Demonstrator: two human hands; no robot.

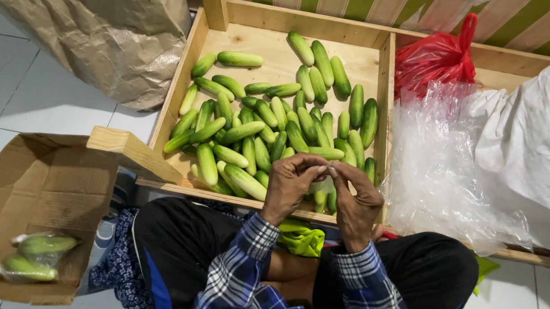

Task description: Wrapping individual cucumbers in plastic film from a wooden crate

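Left hand [292, 186], right hand [355, 201] fingertips pinching clear bag [325, 181]; cucumbers [271, 129] in wooden tray [177, 94]

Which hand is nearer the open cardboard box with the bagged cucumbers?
Left. The left hand is up and to the right of the open cardboard box; the right hand sits beyond it, farther right.

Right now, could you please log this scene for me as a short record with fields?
left hand: raised to meet the other, fingertips pinching something small and pale
right hand: fingertips on that same thing
wooden tray: holds loose cucumbers
cardboard box: open, on the left, one bagged bundle of cucumbers inside
clear plastic bags: piled right of the tray
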